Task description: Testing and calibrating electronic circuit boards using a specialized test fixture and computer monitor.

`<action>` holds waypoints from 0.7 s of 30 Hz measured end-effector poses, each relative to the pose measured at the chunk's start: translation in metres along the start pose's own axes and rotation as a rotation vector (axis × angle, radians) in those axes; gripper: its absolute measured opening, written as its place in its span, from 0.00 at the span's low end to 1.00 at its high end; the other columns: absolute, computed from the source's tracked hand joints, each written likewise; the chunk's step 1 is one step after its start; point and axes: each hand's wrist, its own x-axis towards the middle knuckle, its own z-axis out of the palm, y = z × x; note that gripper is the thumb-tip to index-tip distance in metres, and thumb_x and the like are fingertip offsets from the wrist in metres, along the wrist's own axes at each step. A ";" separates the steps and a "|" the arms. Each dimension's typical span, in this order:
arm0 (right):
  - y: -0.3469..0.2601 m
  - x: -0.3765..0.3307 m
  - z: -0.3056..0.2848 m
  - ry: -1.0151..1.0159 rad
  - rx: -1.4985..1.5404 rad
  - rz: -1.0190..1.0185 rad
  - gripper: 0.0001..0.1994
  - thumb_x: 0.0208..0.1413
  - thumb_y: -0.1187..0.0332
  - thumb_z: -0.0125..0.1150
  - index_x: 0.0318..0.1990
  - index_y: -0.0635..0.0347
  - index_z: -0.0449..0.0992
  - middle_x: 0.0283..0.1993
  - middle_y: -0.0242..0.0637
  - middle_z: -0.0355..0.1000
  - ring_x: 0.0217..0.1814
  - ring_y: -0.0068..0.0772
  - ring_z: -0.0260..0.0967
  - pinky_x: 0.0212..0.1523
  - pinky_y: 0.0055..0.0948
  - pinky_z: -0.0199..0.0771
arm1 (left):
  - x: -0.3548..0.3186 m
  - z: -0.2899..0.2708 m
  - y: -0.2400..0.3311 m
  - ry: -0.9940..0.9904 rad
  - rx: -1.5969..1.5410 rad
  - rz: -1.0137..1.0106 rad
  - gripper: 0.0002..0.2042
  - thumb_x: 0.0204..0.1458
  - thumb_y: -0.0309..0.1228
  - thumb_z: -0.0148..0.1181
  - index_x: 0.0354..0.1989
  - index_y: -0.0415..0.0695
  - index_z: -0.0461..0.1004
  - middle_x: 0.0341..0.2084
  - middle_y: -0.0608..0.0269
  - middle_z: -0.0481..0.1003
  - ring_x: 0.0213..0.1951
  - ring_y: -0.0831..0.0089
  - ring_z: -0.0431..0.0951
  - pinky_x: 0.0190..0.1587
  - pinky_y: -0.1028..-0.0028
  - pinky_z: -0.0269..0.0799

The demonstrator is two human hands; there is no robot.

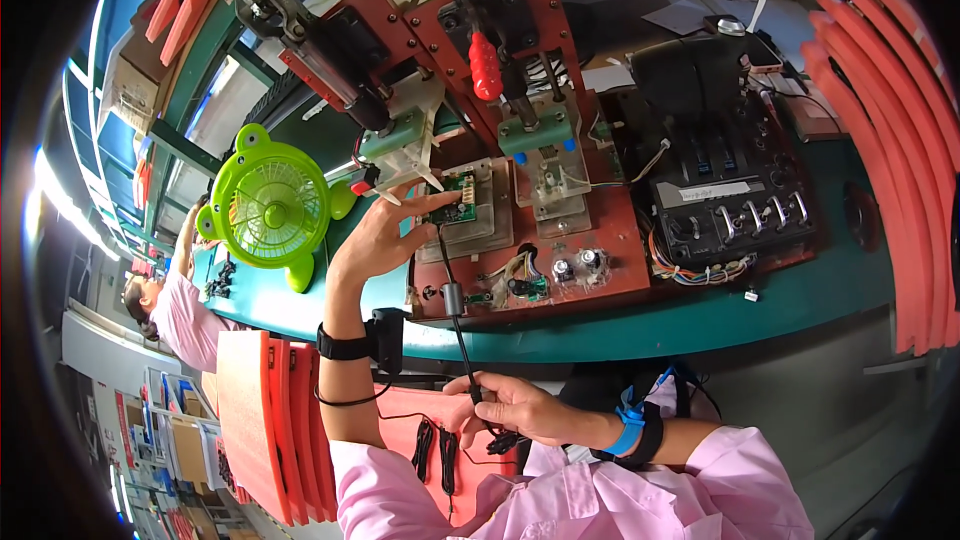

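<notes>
A green worktop is bent into a curve across the view by the lens. A red machine is set on it, with two upright frames raised at its back. Coral foam sheets are stacked along the right edge, and a second foam stack is seen at the lower left, beside the left forearm. To the right of the machine a black box is placed, fitted with a row of metal handles. To its left a green fan is stood on the worktop.

Of the hands, the left hand is held at the machine, index finger stretched out and the others loosely bent; whether anything is gripped by it cannot be told. The right hand is held lower, in front of the worktop, thumb and fingers closed on a black cable, which is led up towards the left hand. A circuit board is seated on the machine, at the left index fingertip. A grey barrel is carried on the cable, between the hands.
</notes>
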 end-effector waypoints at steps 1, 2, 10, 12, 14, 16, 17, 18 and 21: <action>0.000 0.000 0.000 0.003 0.013 0.009 0.16 0.56 0.71 0.39 0.51 0.65 0.54 0.39 0.42 0.65 0.37 0.31 0.68 0.42 0.25 0.62 | 0.000 0.000 -0.003 0.000 -0.003 -0.001 0.24 0.35 0.20 0.55 0.47 0.48 0.68 0.31 0.57 0.66 0.34 0.66 0.63 0.40 0.73 0.61; -0.001 0.001 0.000 0.006 0.013 0.011 0.16 0.56 0.71 0.39 0.51 0.65 0.54 0.39 0.42 0.65 0.37 0.31 0.68 0.42 0.25 0.62 | 0.000 0.001 -0.008 -0.013 -0.004 0.030 0.23 0.36 0.20 0.55 0.47 0.48 0.68 0.36 0.56 0.65 0.37 0.65 0.63 0.41 0.73 0.61; 0.008 -0.005 -0.019 0.061 0.059 0.089 0.16 0.56 0.68 0.41 0.50 0.66 0.56 0.41 0.41 0.66 0.40 0.31 0.66 0.43 0.26 0.63 | -0.013 0.016 -0.014 0.029 -0.125 -0.036 0.17 0.42 0.23 0.54 0.44 0.46 0.70 0.50 0.54 0.62 0.52 0.63 0.59 0.48 0.72 0.60; 0.008 -0.015 -0.038 0.124 -0.200 0.185 0.16 0.54 0.65 0.45 0.48 0.65 0.60 0.41 0.41 0.66 0.41 0.30 0.66 0.43 0.25 0.63 | -0.018 0.018 0.003 0.198 0.238 0.037 0.13 0.44 0.26 0.53 0.40 0.44 0.72 0.44 0.54 0.68 0.51 0.63 0.62 0.47 0.71 0.62; 0.006 -0.027 -0.050 0.149 -0.335 0.236 0.16 0.54 0.64 0.47 0.46 0.64 0.63 0.41 0.41 0.66 0.42 0.30 0.66 0.43 0.24 0.63 | -0.034 -0.018 0.012 0.113 0.162 -0.077 0.11 0.44 0.24 0.51 0.38 0.43 0.72 0.40 0.53 0.70 0.44 0.63 0.67 0.43 0.71 0.65; 0.004 -0.043 -0.057 0.104 -0.868 0.072 0.19 0.50 0.58 0.51 0.41 0.66 0.65 0.39 0.41 0.66 0.40 0.35 0.66 0.42 0.26 0.63 | -0.053 -0.054 0.009 0.267 -0.013 -0.070 0.05 0.44 0.21 0.49 0.26 0.37 0.73 0.25 0.58 0.75 0.27 0.69 0.75 0.32 0.75 0.69; 0.001 -0.048 -0.059 0.079 -1.133 -0.013 0.21 0.48 0.55 0.53 0.38 0.67 0.66 0.38 0.41 0.67 0.39 0.37 0.67 0.41 0.27 0.63 | -0.052 -0.071 0.006 0.544 -0.261 0.041 0.05 0.43 0.23 0.49 0.23 0.37 0.72 0.22 0.62 0.74 0.27 0.74 0.74 0.32 0.78 0.68; -0.007 -0.050 -0.059 0.090 -1.140 0.007 0.21 0.48 0.55 0.53 0.38 0.67 0.66 0.38 0.41 0.67 0.39 0.37 0.67 0.41 0.27 0.63 | -0.032 -0.090 0.019 0.794 0.366 -0.057 0.09 0.47 0.28 0.46 0.25 0.38 0.72 0.22 0.63 0.74 0.26 0.73 0.74 0.34 0.78 0.68; -0.035 -0.049 -0.034 0.007 -1.189 0.387 0.23 0.46 0.51 0.53 0.33 0.67 0.67 0.33 0.47 0.67 0.35 0.44 0.66 0.36 0.33 0.64 | 0.035 -0.160 0.021 1.082 0.038 0.195 0.15 0.54 0.33 0.38 0.30 0.37 0.71 0.32 0.58 0.72 0.31 0.73 0.73 0.38 0.77 0.66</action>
